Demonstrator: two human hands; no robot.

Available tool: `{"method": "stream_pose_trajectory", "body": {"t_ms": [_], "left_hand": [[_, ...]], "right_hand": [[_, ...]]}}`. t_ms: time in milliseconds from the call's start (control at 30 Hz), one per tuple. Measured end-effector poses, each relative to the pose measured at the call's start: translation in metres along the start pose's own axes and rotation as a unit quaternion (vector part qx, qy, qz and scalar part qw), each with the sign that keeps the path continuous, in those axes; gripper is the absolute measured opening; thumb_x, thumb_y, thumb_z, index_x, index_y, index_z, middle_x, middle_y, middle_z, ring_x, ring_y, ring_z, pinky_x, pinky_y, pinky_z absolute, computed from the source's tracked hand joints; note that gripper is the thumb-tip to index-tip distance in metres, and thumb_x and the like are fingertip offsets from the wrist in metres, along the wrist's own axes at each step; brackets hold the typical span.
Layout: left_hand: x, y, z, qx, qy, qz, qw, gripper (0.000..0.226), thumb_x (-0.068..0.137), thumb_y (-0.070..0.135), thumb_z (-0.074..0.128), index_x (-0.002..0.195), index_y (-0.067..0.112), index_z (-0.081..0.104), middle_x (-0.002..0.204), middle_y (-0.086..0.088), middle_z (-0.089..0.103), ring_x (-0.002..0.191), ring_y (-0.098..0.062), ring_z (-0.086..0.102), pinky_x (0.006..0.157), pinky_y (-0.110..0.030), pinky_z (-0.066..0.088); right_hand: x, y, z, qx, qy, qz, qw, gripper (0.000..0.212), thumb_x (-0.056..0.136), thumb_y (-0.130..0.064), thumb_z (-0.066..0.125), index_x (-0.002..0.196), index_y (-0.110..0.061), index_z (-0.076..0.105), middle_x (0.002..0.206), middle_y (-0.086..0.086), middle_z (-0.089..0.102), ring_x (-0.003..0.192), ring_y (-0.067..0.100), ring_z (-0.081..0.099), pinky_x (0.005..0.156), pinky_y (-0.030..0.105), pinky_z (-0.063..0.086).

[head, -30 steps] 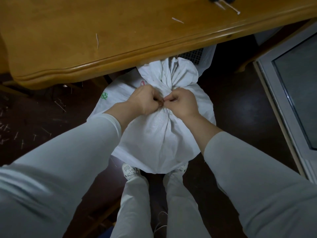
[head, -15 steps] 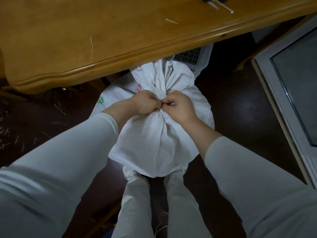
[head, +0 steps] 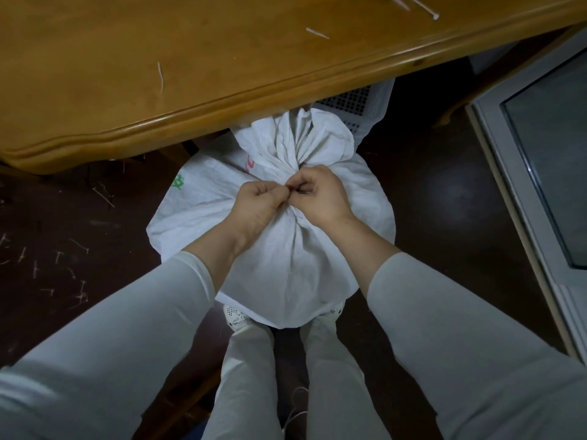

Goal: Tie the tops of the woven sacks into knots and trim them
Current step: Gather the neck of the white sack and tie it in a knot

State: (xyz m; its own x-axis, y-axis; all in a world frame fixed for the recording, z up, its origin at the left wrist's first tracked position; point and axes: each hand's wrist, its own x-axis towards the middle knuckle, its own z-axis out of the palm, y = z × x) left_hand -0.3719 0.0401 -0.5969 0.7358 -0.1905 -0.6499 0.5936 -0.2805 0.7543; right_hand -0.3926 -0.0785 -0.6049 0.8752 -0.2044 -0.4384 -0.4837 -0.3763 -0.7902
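Observation:
A full white woven sack stands on the dark floor between my feet, its top gathered into a neck with the loose mouth fanning out beyond. My left hand and my right hand sit knuckle to knuckle on that neck. Fingers and thumbs of both are curled and pinch something thin at the gathered point; whether it is a string or sack fabric I cannot tell, since the fingers hide it.
A wooden table overhangs the sack's far side, with thin white offcuts on it. A white perforated basket stands behind the sack. A pale framed door panel runs along the right. Cut bits litter the floor at left.
Both hands stay pinched together at the sack's neck and have shifted slightly right with it. The view has tilted a little; the grip looks the same.

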Motion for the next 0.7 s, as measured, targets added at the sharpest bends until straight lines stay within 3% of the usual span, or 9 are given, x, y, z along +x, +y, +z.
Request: {"method": "stream_pose_trajectory", "body": {"t_ms": [100,200,300,433,567,633,700], "left_hand": [[-0.001,-0.003,0.002,-0.008,0.0,0.015,1.0,0.013,0.087,0.005,0.055,0.078,-0.003,0.061,0.068,-0.015,0.045,0.059,-0.022,0.038,0.055,-0.027,0.034],[0.001,-0.001,0.0,-0.026,0.001,-0.005,1.0,0.03,0.087,0.004,0.054,0.058,0.005,0.05,0.048,-0.005,0.043,0.043,-0.011,0.037,0.047,-0.02,0.034],[-0.001,0.007,-0.003,-0.072,-0.002,-0.051,0.996,0.036,0.088,0.001,0.048,0.053,0.009,0.041,0.03,0.008,0.033,0.025,-0.003,0.025,0.031,-0.011,0.024],[0.0,0.014,-0.008,-0.084,-0.01,-0.073,0.994,0.037,0.087,0.005,0.05,0.052,0.012,0.04,0.03,0.008,0.029,0.025,-0.005,0.019,0.031,-0.011,0.014],[-0.002,0.015,-0.003,-0.103,0.01,-0.044,0.994,0.039,0.089,0.001,0.051,0.051,0.009,0.045,0.028,0.009,0.04,0.024,-0.001,0.033,0.032,-0.009,0.03],[0.0,0.009,0.002,-0.085,0.025,-0.029,0.996,0.046,0.09,0.002,0.053,0.045,0.013,0.053,0.032,0.009,0.047,0.029,0.0,0.04,0.04,-0.012,0.038],[0.0,0.007,0.003,-0.084,0.03,-0.042,0.995,0.052,0.09,0.002,0.053,0.041,0.017,0.054,0.031,0.009,0.047,0.028,0.0,0.041,0.038,-0.011,0.038]], "right_hand": [[0.0,0.006,0.001,0.012,0.003,0.0,1.0,0.019,0.075,-0.001,0.068,0.077,-0.02,0.066,0.105,0.01,0.063,0.087,0.017,0.065,0.089,0.032,0.054],[0.003,0.008,0.001,0.011,-0.014,-0.005,1.0,0.016,0.077,-0.001,0.068,0.088,-0.011,0.073,0.106,0.01,0.063,0.092,0.018,0.066,0.093,0.031,0.052],[0.006,0.004,-0.005,-0.041,-0.037,-0.049,0.997,0.018,0.079,-0.008,0.071,0.096,-0.011,0.074,0.107,0.008,0.062,0.097,0.017,0.062,0.095,0.03,0.049],[0.005,-0.006,-0.009,-0.133,-0.032,-0.086,0.987,0.017,0.084,-0.021,0.067,0.1,-0.021,0.074,0.11,0.002,0.059,0.104,0.02,0.058,0.089,0.041,0.048],[0.007,-0.009,-0.012,-0.224,-0.047,-0.106,0.968,0.02,0.089,-0.03,0.059,0.105,-0.028,0.07,0.115,-0.002,0.057,0.11,0.017,0.054,0.087,0.038,0.047],[0.007,-0.004,-0.013,-0.217,-0.049,-0.095,0.97,0.021,0.09,-0.029,0.058,0.106,-0.027,0.071,0.117,-0.002,0.059,0.111,0.017,0.055,0.09,0.036,0.046],[0.008,0.0,-0.012,-0.197,-0.044,-0.091,0.975,0.02,0.089,-0.026,0.06,0.105,-0.023,0.072,0.116,-0.001,0.061,0.11,0.017,0.056,0.091,0.034,0.045]]}}
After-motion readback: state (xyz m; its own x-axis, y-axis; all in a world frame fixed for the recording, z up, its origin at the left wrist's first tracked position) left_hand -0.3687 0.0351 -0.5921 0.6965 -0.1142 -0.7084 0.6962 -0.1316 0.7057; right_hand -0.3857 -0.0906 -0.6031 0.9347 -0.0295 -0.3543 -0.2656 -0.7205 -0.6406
